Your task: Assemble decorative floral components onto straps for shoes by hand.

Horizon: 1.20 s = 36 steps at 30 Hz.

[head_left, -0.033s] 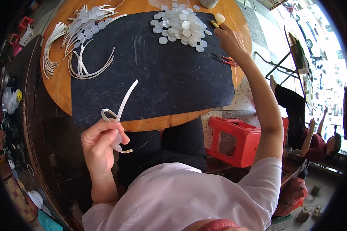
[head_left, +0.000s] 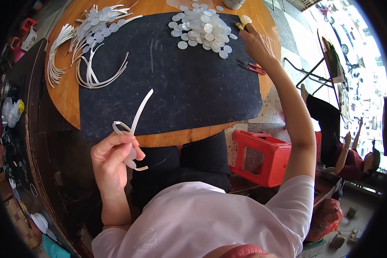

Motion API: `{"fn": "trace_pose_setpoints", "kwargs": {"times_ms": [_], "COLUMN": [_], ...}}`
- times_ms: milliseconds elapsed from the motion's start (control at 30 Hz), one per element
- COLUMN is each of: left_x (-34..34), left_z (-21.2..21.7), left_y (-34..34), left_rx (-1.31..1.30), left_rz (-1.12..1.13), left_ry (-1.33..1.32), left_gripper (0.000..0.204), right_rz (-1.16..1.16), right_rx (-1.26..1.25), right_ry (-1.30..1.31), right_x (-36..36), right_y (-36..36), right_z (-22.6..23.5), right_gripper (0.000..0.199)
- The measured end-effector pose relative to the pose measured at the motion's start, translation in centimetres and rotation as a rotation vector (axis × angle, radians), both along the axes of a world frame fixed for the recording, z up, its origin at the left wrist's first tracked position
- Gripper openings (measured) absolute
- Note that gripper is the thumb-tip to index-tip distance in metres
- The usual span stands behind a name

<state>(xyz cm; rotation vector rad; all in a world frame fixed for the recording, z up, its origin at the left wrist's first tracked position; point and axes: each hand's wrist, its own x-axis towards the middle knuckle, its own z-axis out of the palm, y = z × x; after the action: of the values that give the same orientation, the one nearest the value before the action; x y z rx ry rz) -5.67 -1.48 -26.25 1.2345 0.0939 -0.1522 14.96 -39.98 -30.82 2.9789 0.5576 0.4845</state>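
Note:
My left hand point(head_left: 112, 160) is in front of the table's near edge, thumb and fingers pinched on a white strip point(head_left: 141, 112). The strip is bent into a small loop, and one long end sticks up over the dark mat. Translucent round discs point(head_left: 130, 161) hang at the fingers, beside a short curled strip end. At the table's far right edge my right hand point(head_left: 257, 45) is closed at a small brass-coloured piece point(head_left: 241, 26) beside a pale round knob point(head_left: 246, 19). Whether the two are joined I cannot tell. Red-handled snips point(head_left: 257, 69) lie just below that hand.
A pile of translucent discs point(head_left: 204, 28) covers the far part of the dark mat point(head_left: 172, 86). Bundles of white strips point(head_left: 58, 56), some with discs point(head_left: 99, 26), lie at the far left. A red stool point(head_left: 264, 159) stands right of my legs; another person point(head_left: 352, 159) sits beyond.

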Motion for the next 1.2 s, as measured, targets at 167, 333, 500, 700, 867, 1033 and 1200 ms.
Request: {"fn": "trace_pose_setpoints", "kwargs": {"times_ms": [167,333,500,700,867,1033,1200], "left_x": [1.0,1.0,1.3,1.9,0.6,-0.3,-1.0], "left_z": [-0.6,-0.8,-1.3,-1.5,-1.6,-1.5,-1.9], "left_y": [0.1,0.2,0.8,0.1,-0.2,-1.0,-2.0], "left_rx": [-0.052,-0.078,-0.089,-0.167,-0.132,-0.142,-0.305], "left_rz": [-0.003,0.006,0.025,0.032,0.0,0.002,-0.084], "left_ry": [0.019,0.03,0.054,0.037,-0.017,-0.059,-0.096], "left_gripper": [0.018,0.018,0.02,0.028,0.03,0.031,0.032], "right_rz": [0.089,0.118,0.129,0.2,0.127,0.006,0.102], "right_rx": [-0.006,-0.054,-0.023,0.065,0.075,0.109,0.411], "right_ry": [-0.126,-0.075,0.022,0.183,0.181,0.082,-0.17], "right_x": [1.0,1.3,3.0,3.6,1.7,-2.9,-13.5], "right_y": [0.2,0.7,0.1,-1.7,-0.4,0.9,8.1], "right_z": [-0.5,-1.0,-2.1,-1.2,-0.4,1.8,5.4], "right_gripper": [0.002,0.003,0.008,0.024,0.033,0.034,0.027]}}
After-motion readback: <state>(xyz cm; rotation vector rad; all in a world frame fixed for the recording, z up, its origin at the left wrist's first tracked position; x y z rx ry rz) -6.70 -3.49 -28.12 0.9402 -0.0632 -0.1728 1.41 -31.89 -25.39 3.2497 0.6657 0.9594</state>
